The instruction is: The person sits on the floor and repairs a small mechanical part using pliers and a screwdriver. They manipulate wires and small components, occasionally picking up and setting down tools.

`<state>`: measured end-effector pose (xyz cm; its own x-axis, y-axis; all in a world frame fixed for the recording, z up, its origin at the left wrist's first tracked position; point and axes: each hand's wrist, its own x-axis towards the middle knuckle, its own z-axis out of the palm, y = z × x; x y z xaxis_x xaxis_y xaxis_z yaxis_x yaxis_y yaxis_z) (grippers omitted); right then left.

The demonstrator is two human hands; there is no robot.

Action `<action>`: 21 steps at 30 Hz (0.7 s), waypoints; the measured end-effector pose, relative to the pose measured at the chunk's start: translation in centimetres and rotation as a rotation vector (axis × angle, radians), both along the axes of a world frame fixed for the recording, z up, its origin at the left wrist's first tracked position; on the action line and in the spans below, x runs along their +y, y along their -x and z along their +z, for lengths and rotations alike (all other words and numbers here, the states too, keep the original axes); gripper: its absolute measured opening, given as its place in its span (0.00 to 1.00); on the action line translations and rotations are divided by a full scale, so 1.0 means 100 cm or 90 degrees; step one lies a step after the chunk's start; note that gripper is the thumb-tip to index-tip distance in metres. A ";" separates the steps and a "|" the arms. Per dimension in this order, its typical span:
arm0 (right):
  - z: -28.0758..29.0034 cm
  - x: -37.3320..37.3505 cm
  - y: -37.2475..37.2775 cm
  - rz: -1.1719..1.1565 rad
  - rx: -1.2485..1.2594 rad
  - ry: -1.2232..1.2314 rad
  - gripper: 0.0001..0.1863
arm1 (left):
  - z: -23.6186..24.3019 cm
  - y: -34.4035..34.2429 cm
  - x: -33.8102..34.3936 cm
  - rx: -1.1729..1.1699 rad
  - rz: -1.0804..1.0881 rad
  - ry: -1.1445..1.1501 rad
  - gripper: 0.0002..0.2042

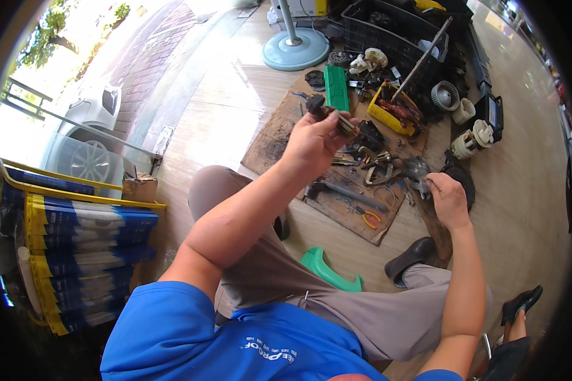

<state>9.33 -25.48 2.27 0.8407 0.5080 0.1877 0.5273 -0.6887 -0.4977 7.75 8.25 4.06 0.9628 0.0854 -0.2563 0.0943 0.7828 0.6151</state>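
Note:
My left hand [311, 147] is raised over the board, its fingers closed around a small dark cylindrical part with a black knobbed end [316, 105]. To the right, the fingertips of my right hand [450, 198] are pinched together beside a shiny grey clump [417, 173]; what they grip is too small to make out. Below my left hand, a hammer [353, 193] with a grey handle lies on the stained brown board [276, 143]. Nearer to me on the same board are pliers with yellow and red handles [368, 217]. Clamps and loose metal tools [378, 168] lie between my hands.
Beyond the board stand a black crate [356, 28], a green case [337, 89] and a yellow container [388, 117] of reddish parts. White plastic pump housings [473, 141] sit at the right. A green stool [327, 270] is between my legs. Blue and yellow packages [95, 232] fill a left rack.

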 end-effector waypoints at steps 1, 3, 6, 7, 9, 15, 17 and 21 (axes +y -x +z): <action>-0.003 -0.007 -0.001 -0.010 0.002 0.019 0.06 | -0.002 0.000 0.004 -0.029 -0.011 0.008 0.06; -0.012 -0.021 -0.002 -0.025 -0.008 0.030 0.06 | 0.004 0.005 0.003 -0.028 -0.025 0.005 0.06; -0.020 -0.035 -0.002 -0.041 -0.030 0.068 0.06 | 0.001 0.009 0.006 -0.049 -0.047 0.023 0.07; -0.022 -0.038 -0.003 -0.049 -0.032 0.080 0.06 | -0.001 0.010 0.007 -0.060 -0.055 0.033 0.07; -0.023 -0.044 -0.002 -0.080 -0.024 0.128 0.06 | 0.005 0.012 0.002 -0.050 -0.062 0.018 0.08; -0.024 -0.058 -0.009 -0.179 0.049 0.291 0.07 | 0.005 0.010 -0.004 -0.061 -0.075 -0.001 0.09; -0.025 -0.066 -0.011 -0.223 0.086 0.330 0.06 | 0.005 0.007 -0.006 -0.060 -0.064 0.017 0.08; -0.012 -0.057 -0.010 -0.189 0.185 0.476 0.16 | 0.002 0.009 -0.012 -0.047 -0.065 0.007 0.09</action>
<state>10.33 -31.20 1.11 0.9215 0.1636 -0.3521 0.1949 -0.9793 0.0550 6.87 7.02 4.29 0.9826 -0.0166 -0.1850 0.1289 0.7784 0.6144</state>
